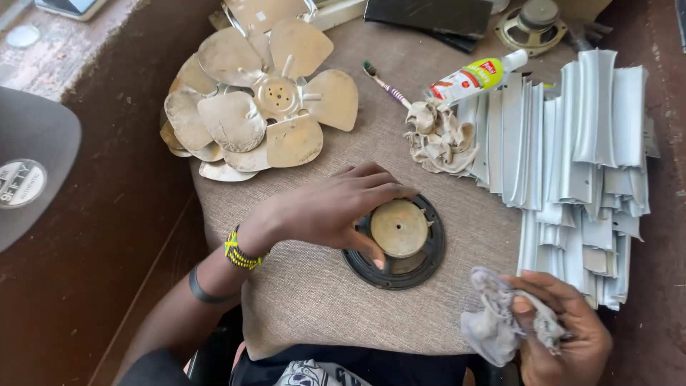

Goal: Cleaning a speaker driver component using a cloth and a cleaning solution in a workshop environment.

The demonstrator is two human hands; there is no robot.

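Nearest you, your right hand (564, 329) is closed around a crumpled grey rag (496, 325), fingers curled over the cloth so a bunched end sticks out toward your left; it hangs just off the near edge of the cloth-covered table (314, 300), apparently held ready for wiping. Just beyond and to the left of it, your left hand (325, 211) lies spread over a round speaker (396, 239), thumb and fingertips pinching the rim of its brass-coloured centre disc (399, 227) while the black ring lies flat on the cloth; the grip looks meant to steady the piece. Beyond your left hand, well apart, rests a heap of dusty metal fan blades (261, 107); beyond your right hand, near the speaker, sits a second crumpled rag (437, 136), with a toothbrush (386, 84) and a small white glue bottle (475, 77) just behind it, seemingly kept within reach. Stacked pale metal strips (572, 150) fill the table to the right of the speaker, close to your right hand; another speaker (532, 25) sits at the far edge.
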